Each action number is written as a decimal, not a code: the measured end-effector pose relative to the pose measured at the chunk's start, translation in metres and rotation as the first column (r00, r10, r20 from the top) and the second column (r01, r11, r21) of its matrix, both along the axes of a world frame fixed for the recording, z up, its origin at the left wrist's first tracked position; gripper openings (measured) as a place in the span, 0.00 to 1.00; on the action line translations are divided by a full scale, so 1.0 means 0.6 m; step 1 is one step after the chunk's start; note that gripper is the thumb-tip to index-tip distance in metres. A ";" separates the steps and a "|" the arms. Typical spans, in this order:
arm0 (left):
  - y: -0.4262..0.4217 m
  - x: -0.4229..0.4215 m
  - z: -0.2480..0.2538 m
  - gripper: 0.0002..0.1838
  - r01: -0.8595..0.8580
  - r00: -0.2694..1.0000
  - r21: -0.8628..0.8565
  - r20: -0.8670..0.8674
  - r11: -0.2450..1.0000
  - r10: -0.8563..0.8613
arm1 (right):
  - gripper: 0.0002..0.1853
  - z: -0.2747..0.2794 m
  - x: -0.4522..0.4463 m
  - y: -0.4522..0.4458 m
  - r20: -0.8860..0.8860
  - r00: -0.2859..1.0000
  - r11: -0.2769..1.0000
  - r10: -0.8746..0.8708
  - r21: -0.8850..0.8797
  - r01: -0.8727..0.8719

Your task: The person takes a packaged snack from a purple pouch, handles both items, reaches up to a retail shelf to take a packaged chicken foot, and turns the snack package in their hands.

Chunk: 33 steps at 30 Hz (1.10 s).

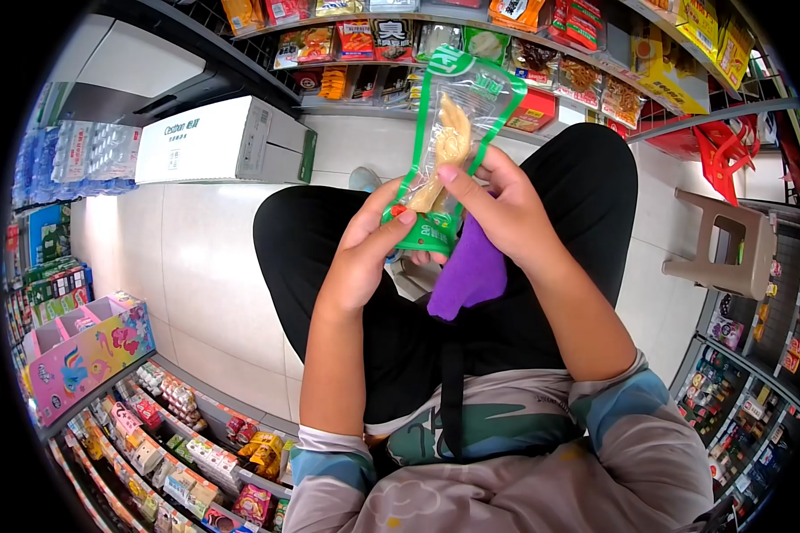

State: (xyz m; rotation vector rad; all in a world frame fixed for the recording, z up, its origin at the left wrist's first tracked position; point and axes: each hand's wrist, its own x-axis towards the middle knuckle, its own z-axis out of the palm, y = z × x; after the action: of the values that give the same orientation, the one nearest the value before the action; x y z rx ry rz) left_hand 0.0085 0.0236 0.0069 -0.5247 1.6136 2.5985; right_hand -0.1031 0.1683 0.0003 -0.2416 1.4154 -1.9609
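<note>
A clear, green-edged vacuum pack with what looks like a chicken foot inside (453,133) is held upright in front of my knees. My left hand (375,229) grips its lower left side, thumb across the green bottom band. On the right edge, my right hand (500,200) pinches the pack with the thumb on its front. A purple cloth (471,271) hangs beneath my right hand; its upper end is hidden behind the hand and pack, so how it is held cannot be made out.
Shelves of snack packets (356,40) stand ahead. A white carton (204,138) and bottled-water packs (84,149) are at left. To the right is a beige plastic stool (724,244). A pink display box (89,355) and more shelves (196,444) lie at lower left.
</note>
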 end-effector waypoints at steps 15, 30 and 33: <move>-0.010 -0.002 -0.002 0.22 -0.101 0.994 0.180 -0.014 0.978 0.106 | 0.13 -0.020 0.005 0.009 -0.241 0.939 0.961 0.244 0.187 -0.202; -0.007 -0.003 -0.020 0.18 -0.083 0.996 0.069 0.050 0.994 0.080 | 0.10 -0.017 0.009 0.011 -0.321 0.923 0.976 0.213 0.116 -0.185; -0.013 -0.002 -0.024 0.17 -0.056 0.998 0.028 0.040 0.998 0.055 | 0.10 -0.016 0.005 0.016 -0.343 0.909 0.970 0.236 0.145 -0.197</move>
State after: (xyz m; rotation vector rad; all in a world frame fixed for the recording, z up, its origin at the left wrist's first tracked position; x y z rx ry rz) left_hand 0.0076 0.0159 -0.0073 -0.6234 1.5695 2.6290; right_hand -0.1002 0.1778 -0.0091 -0.7068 1.6384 -1.7081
